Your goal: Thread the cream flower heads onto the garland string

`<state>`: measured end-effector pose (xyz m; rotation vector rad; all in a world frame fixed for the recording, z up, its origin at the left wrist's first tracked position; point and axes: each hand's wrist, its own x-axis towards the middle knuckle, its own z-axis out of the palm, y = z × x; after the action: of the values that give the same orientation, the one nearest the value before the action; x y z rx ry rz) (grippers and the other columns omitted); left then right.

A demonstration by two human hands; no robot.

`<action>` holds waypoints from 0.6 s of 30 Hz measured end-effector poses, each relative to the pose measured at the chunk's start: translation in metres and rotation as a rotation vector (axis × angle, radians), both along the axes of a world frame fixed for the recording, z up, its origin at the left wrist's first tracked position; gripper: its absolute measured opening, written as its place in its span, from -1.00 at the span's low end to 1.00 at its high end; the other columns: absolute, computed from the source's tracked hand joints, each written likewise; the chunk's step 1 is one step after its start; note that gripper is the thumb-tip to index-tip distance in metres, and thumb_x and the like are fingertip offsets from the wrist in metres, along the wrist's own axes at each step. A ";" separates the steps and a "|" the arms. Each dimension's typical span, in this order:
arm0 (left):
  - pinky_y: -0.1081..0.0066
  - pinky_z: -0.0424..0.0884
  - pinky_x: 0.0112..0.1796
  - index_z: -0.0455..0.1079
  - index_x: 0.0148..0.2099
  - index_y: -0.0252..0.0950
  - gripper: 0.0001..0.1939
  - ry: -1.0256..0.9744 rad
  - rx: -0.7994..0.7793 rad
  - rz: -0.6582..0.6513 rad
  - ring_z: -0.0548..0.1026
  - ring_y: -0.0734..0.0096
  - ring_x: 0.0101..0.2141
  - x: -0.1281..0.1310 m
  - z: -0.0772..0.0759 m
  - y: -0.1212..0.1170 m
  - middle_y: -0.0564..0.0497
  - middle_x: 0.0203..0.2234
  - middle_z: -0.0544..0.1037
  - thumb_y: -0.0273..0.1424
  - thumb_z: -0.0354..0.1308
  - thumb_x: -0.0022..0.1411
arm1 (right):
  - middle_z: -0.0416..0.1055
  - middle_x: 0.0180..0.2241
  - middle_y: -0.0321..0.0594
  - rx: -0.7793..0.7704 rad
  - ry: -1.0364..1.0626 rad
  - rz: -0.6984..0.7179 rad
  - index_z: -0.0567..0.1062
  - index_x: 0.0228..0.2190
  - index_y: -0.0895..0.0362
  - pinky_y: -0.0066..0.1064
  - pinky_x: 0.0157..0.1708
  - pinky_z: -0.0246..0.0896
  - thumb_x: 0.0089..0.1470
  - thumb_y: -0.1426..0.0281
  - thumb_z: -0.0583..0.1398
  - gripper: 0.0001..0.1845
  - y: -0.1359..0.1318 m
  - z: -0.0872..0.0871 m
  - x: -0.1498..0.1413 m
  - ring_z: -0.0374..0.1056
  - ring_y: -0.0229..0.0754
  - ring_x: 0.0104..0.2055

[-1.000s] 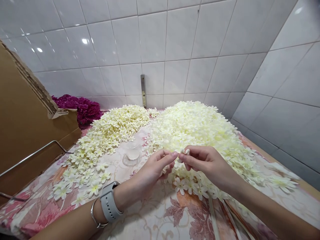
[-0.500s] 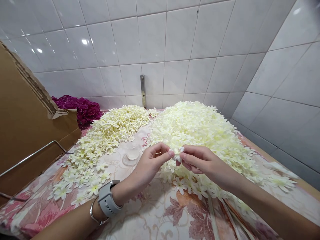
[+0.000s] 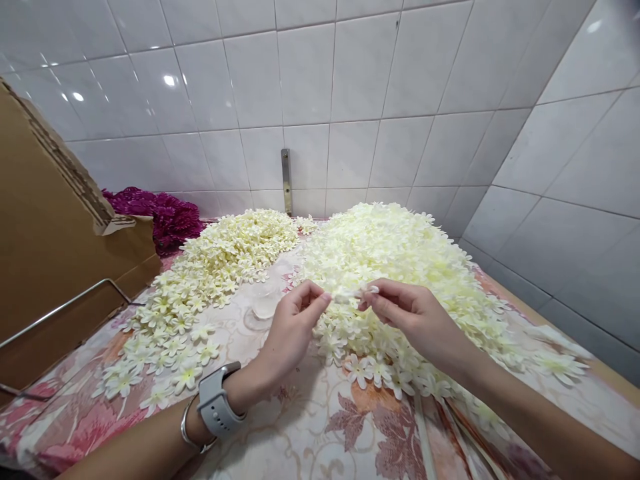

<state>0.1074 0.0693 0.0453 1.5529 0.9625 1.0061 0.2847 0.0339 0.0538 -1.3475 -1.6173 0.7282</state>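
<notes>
My left hand [image 3: 290,323], with a grey watch and a silver bangle at its wrist, is closed, thumb against forefinger. What sits in that pinch, if anything, is too small to make out. Opposite it, my right hand [image 3: 417,320] pinches a small white artificial flower [image 3: 372,289], seen edge-on and partly covered by the fingers. A short gap separates the two sets of fingertips. Behind and below them spreads a large pile of pale yellow-white artificial flowers [image 3: 395,243]. To the left of my left hand stands a small clear cup [image 3: 265,305].
A second heap of cream flowers [image 3: 235,250] lies at the left on the floral tablecloth [image 3: 300,427]. Beyond it are magenta flowers [image 3: 173,220] and a cardboard box [image 3: 65,253]. Long thin strips [image 3: 425,440] lie at the front right. A tiled wall [image 3: 355,80] closes off the back.
My hands have drawn apart. Before, both held the white flower between their fingertips; now it is in my right hand, which has moved slightly up and right.
</notes>
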 end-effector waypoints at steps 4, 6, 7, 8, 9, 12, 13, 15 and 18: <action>0.49 -0.06 -0.61 0.26 -0.43 -0.26 -0.79 -0.045 -0.011 0.015 -0.03 0.58 -0.66 0.000 -0.003 0.006 0.24 -0.72 0.07 -0.26 0.09 0.19 | 0.34 -0.53 -0.24 0.062 -0.066 -0.153 0.45 -0.57 0.13 -0.42 -0.58 -0.01 0.08 0.16 0.13 -0.65 0.003 0.002 0.009 0.09 -0.30 -0.56; 0.49 -0.06 -0.62 0.28 -0.41 -0.26 -0.78 -0.050 -0.007 -0.008 -0.03 0.59 -0.67 0.000 -0.003 0.005 0.24 -0.72 0.06 -0.24 0.09 0.19 | 0.21 -0.65 -0.31 0.116 -0.126 -0.229 0.42 -0.62 0.13 -0.42 -0.61 -0.08 0.07 0.14 0.14 -0.62 0.005 0.002 0.013 0.00 -0.32 -0.61; 0.49 -0.06 -0.62 0.28 -0.41 -0.27 -0.78 -0.049 -0.004 -0.018 -0.03 0.59 -0.67 0.000 -0.003 0.004 0.24 -0.72 0.06 -0.23 0.10 0.19 | 0.17 -0.68 -0.33 0.127 -0.135 -0.243 0.42 -0.63 0.13 -0.42 -0.62 -0.10 0.06 0.12 0.15 -0.60 0.005 0.002 0.014 -0.03 -0.33 -0.63; 0.50 -0.06 -0.63 0.29 -0.40 -0.27 -0.78 -0.049 0.000 -0.024 -0.02 0.59 -0.66 0.000 -0.003 0.004 0.24 -0.71 0.06 -0.23 0.10 0.19 | 0.16 -0.69 -0.33 0.126 -0.125 -0.241 0.41 -0.65 0.13 -0.43 -0.63 -0.11 0.05 0.12 0.15 -0.59 0.006 0.002 0.015 -0.04 -0.34 -0.63; 0.50 -0.06 -0.63 0.29 -0.40 -0.27 -0.78 -0.052 0.002 -0.028 -0.02 0.60 -0.66 0.000 -0.003 0.003 0.24 -0.71 0.06 -0.23 0.10 0.19 | 0.19 -0.67 -0.32 0.116 -0.102 -0.229 0.41 -0.66 0.13 -0.43 -0.63 -0.10 0.04 0.11 0.16 -0.59 0.006 0.002 0.015 -0.02 -0.34 -0.63; 0.51 -0.06 -0.63 0.30 -0.39 -0.27 -0.78 -0.066 0.003 -0.032 -0.02 0.61 -0.66 0.001 -0.003 0.003 0.24 -0.71 0.06 -0.23 0.10 0.20 | 0.28 -0.61 -0.27 0.077 -0.035 -0.221 0.38 -0.69 0.13 -0.44 -0.63 -0.08 0.00 0.10 0.19 -0.57 0.005 0.004 0.015 0.06 -0.32 -0.60; 0.51 -0.07 -0.64 0.30 -0.39 -0.27 -0.78 -0.069 0.001 -0.034 -0.02 0.61 -0.66 0.001 -0.003 0.003 0.24 -0.72 0.06 -0.24 0.11 0.19 | 0.27 -0.62 -0.28 0.072 -0.034 -0.230 0.37 -0.70 0.13 -0.44 -0.63 -0.08 0.01 0.10 0.18 -0.57 0.004 0.005 0.015 0.07 -0.32 -0.59; 0.51 -0.07 -0.64 0.31 -0.39 -0.27 -0.79 -0.075 0.000 -0.042 -0.02 0.61 -0.66 0.002 -0.004 0.003 0.24 -0.72 0.05 -0.24 0.11 0.19 | 0.24 -0.64 -0.29 0.070 -0.074 -0.244 0.35 -0.70 0.12 -0.43 -0.63 -0.08 0.04 0.09 0.14 -0.54 0.005 0.006 0.015 0.06 -0.31 -0.60; 0.52 -0.07 -0.64 0.31 -0.39 -0.26 -0.79 -0.100 -0.006 -0.064 -0.02 0.61 -0.66 0.002 -0.004 0.002 0.24 -0.72 0.06 -0.24 0.11 0.19 | 0.29 -0.59 -0.27 0.183 -0.239 -0.285 0.42 -0.56 0.11 -0.39 -0.57 0.05 0.11 0.16 0.08 -0.64 0.007 0.004 0.015 0.14 -0.26 -0.58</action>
<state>0.1098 0.0715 0.0413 1.5044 0.8413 1.0247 0.3000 0.0409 0.0578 -1.5315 -1.5848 0.2505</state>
